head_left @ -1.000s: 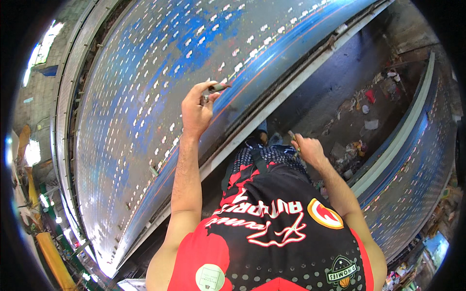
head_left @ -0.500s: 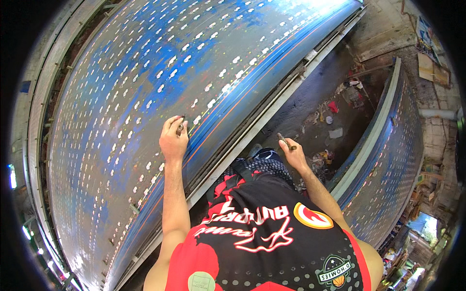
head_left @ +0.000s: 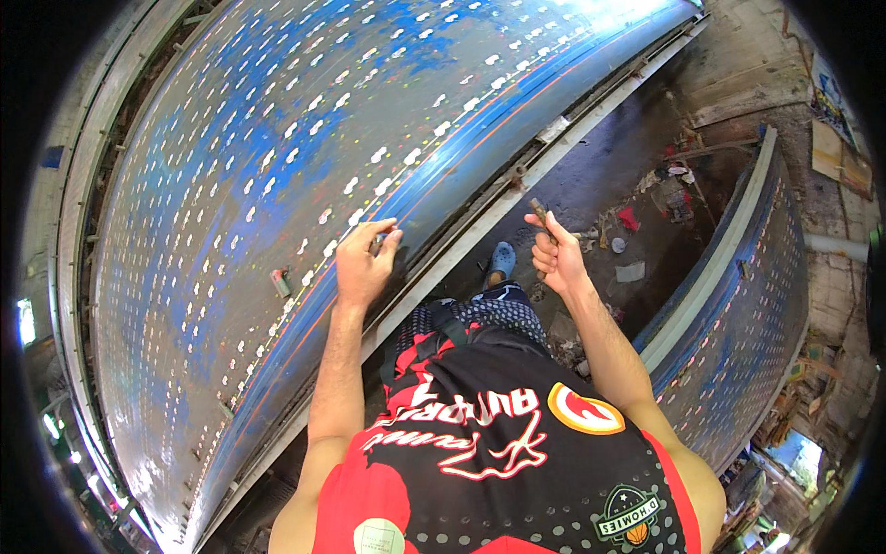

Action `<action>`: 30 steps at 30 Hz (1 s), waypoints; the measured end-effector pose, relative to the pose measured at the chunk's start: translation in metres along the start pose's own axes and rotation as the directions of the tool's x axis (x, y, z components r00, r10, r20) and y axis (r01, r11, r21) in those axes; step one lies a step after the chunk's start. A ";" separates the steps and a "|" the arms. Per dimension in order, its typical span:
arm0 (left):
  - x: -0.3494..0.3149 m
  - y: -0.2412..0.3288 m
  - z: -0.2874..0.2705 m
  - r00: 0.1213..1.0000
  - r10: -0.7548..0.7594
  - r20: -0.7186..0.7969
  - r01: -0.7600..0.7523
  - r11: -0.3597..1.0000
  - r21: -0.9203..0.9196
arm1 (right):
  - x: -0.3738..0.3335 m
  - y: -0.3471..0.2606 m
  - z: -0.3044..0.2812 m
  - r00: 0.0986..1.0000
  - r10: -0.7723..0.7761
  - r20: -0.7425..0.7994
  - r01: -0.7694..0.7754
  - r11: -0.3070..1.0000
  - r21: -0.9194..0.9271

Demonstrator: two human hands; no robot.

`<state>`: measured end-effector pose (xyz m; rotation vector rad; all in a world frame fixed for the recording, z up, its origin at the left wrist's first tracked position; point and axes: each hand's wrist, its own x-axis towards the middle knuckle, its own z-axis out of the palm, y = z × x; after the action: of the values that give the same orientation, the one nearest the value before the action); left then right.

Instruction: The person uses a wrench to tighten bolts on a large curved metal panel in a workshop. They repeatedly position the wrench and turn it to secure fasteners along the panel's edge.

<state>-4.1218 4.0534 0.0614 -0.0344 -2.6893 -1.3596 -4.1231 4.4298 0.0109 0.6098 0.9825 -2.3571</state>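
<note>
A long, slanting table [head_left: 231,175], stained grey and blue, carries rows of small white printed pieces. Over its near edge is my left hand [head_left: 365,268], thumb and forefinger curled toward each other; whatever they pinch, if anything, is too small to make out. Beside that hand, to its left, a short greenish-grey cylinder with a red end [head_left: 280,283] lies on the table. My right hand [head_left: 561,257], raised above the gap past the table's edge, is closed around a short brown rod [head_left: 538,210] that sticks up out of the fist.
A metal rail [head_left: 563,138] runs along the table's near edge. Across the aisle stands a second table [head_left: 729,342] with similar rows. Litter, including a red scrap [head_left: 628,219] and a white piece [head_left: 630,271], lies on the floor. My foot wears a blue clog [head_left: 501,258].
The brown cylinder that was in my left hand is gone from it, and a cylinder now lies on the table. My right hand has risen, its rod more upright. The table's rows have shifted in view.
</note>
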 end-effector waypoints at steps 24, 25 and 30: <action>0.082 0.135 0.189 0.998 -0.039 -0.039 0.039 0.999 0.001 | 0.068 -0.068 -0.051 0.664 0.550 0.506 -0.733 0.612 0.296; 0.083 0.135 0.190 0.998 -0.041 -0.048 0.040 0.999 -0.007 | 0.068 -0.064 -0.051 0.627 0.524 0.577 -0.773 0.512 0.375; 0.083 0.137 0.185 0.999 -0.020 -0.044 0.020 1.000 -0.010 | 0.062 -0.053 -0.044 0.635 0.482 0.604 -0.772 0.409 0.486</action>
<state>-4.2124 4.2806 0.0728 0.0216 -2.6538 -1.3626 -4.1937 4.4772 -0.0250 0.6160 -0.4134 -1.9010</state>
